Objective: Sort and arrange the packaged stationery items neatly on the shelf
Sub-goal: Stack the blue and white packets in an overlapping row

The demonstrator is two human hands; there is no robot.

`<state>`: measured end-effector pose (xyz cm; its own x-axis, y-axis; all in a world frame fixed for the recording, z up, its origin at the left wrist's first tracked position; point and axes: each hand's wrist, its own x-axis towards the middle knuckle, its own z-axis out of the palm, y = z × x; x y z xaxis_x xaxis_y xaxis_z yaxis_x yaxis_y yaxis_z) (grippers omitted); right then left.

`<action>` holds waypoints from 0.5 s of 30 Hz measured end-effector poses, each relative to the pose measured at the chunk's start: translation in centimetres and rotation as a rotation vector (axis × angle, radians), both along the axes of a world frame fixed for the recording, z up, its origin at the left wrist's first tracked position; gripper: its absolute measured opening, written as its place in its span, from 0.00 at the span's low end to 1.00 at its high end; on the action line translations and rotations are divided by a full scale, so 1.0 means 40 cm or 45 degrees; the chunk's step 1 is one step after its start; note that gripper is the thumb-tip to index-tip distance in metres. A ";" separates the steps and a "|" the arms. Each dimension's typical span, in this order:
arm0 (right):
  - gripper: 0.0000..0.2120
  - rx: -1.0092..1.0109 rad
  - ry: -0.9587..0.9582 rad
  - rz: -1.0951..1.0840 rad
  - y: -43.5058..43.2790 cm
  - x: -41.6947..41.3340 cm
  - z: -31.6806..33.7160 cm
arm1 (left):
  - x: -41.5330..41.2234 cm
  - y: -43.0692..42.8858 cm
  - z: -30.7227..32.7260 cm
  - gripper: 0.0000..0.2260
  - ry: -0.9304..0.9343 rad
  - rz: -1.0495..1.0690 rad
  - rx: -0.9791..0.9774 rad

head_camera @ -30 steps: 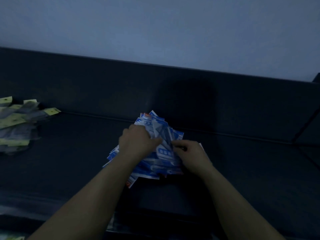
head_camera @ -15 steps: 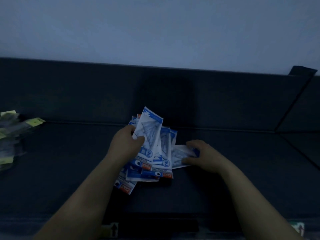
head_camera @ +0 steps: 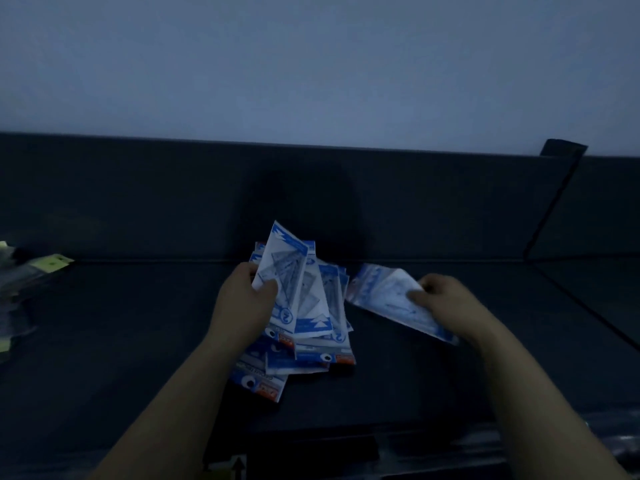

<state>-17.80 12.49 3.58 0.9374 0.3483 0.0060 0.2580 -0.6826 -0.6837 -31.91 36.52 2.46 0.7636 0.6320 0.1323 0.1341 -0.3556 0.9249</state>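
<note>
Head view: the fingers [head_camera: 267,289] of the left hand [head_camera: 247,301] are clamped on a fanned stack of blue-and-white packets [head_camera: 306,306]. The thumb lies across the front of the top packet and the other fingers are hidden behind it. The right hand [head_camera: 446,304] pinches a single packet [head_camera: 386,296] of the same kind, with the thumb pressed on its upper face and the remaining fingers out of sight beneath.

Both lots sit over the middle of a dark shelf [head_camera: 138,341] in dim light. The shelf's flat surface meets an upright dark back panel [head_camera: 138,202], and a pale wall [head_camera: 311,64] rises above it. At the right a dark divider [head_camera: 554,202] slants down to the shelf.

The stack's long axis runs from near to far. Its far ends are lifted toward the back panel, and its lowest packets lie at the near end on the shelf. The single packet lies diagonally, with its far end pointing left, just beside the stack's right edge.

Both bare forearms come up from the bottom edge, the left angled rightward and the right angled leftward, with the hands near each other. Far left, well apart, is a pile of clear packets with yellow header cards [head_camera: 48,265].
</note>
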 end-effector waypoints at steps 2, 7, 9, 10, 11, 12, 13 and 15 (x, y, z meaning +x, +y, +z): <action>0.05 0.114 -0.012 -0.132 -0.031 0.006 0.020 | 0.002 -0.001 0.003 0.05 -0.034 0.012 -0.066; 0.04 0.787 0.331 -0.164 -0.024 -0.014 0.032 | 0.010 -0.021 0.014 0.07 -0.137 -0.028 -0.253; 0.08 0.973 0.462 -0.120 -0.003 -0.029 0.024 | 0.013 -0.034 0.018 0.04 -0.125 -0.061 -0.380; 0.09 1.045 0.521 -0.098 0.008 -0.038 0.023 | 0.014 -0.041 0.018 0.04 -0.115 -0.071 -0.449; 0.09 1.103 0.576 -0.072 0.021 -0.046 0.021 | 0.016 -0.047 0.018 0.06 -0.107 -0.078 -0.517; 0.09 1.140 0.627 -0.047 0.036 -0.055 0.020 | 0.017 -0.051 0.015 0.07 -0.099 -0.083 -0.583; 0.09 1.159 0.670 -0.024 0.053 -0.065 0.019 | 0.018 -0.055 0.012 0.08 -0.096 -0.086 -0.640; 0.07 1.172 0.727 0.012 0.087 -0.083 0.017 | 0.016 -0.063 0.007 0.06 -0.073 -0.107 -0.669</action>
<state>-21.12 15.98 4.24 0.8819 0.4407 -0.1677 -0.2585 0.1542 -0.9536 -31.27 33.99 2.76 0.8151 0.5615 -0.1424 0.0689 0.1502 0.9863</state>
